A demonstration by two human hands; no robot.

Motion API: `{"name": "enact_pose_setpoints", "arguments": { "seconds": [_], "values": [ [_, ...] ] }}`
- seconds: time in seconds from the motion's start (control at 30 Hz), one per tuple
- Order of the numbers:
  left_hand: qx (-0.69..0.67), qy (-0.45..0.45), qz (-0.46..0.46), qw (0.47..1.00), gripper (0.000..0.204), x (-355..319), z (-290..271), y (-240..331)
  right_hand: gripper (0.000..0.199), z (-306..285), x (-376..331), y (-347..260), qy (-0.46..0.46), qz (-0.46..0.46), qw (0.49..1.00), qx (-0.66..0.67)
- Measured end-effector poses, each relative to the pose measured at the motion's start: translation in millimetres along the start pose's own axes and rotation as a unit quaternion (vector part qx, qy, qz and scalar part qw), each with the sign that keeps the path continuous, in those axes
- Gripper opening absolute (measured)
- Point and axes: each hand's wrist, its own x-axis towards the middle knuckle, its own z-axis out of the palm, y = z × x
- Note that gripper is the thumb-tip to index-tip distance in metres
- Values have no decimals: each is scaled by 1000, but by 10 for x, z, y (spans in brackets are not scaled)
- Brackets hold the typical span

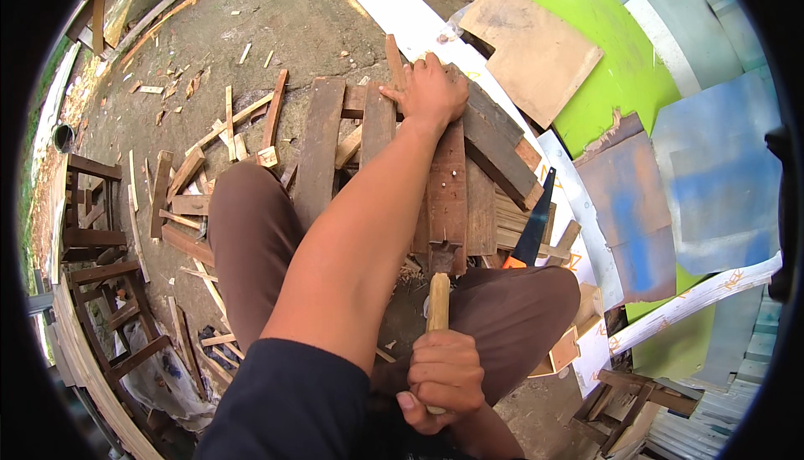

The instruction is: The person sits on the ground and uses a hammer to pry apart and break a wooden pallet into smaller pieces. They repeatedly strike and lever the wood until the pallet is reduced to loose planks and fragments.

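My left hand (431, 92) reaches forward and grips the far end of a brown wooden plank (447, 196), its thumb spread toward the neighbouring board (378, 121). Two small bright spots, perhaps nail heads, show on the plank, and its near end has a dark notch. Close to my body, my right hand (444, 368) is closed around a pale wooden handle (438, 303). The handle points forward and its tip meets or overlaps the plank's near end; the tool's working end cannot be made out. The boards lie between my knees and beyond them.
A handsaw (533, 224) with a dark blade and orange handle lies right of the boards. Wood offcuts (193, 205) are scattered left of my left knee. Wooden frames (105, 267) stand at the far left. A green sheet (607, 58) and a blue-stained panel (712, 175) lie at right.
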Motion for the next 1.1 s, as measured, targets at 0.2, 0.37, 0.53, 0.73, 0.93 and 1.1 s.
{"name": "enact_pose_setpoints", "arguments": {
  "seconds": [0.2, 0.37, 0.53, 0.73, 0.93, 1.1],
  "values": [
    [51, -9, 70, 996, 76, -34, -121, -75, 30, -199, -156, 2, 23, 8, 999, 21],
    [131, -35, 382, 914, 42, -539, -936, -353, 30, -313, -214, 11, -6, -23, 999, 26],
    [87, -255, 448, 853, 52, -1304, -1391, -602, 25, -193, -179, 30, 31, -43, 998, 27],
    [52, -395, 489, 776, 28, -1382, -1278, -564, 27, -55, -232, -189, 135, -34, 986, 92],
    [25, -480, 462, 745, 21, -1503, -1391, -685, 29, 157, -346, -296, 168, -4, 980, 106],
    [9, -540, 426, 726, 31, -1505, -1404, -801, 28, 123, -347, -276, 191, 5, 977, 98]
  ]
}}
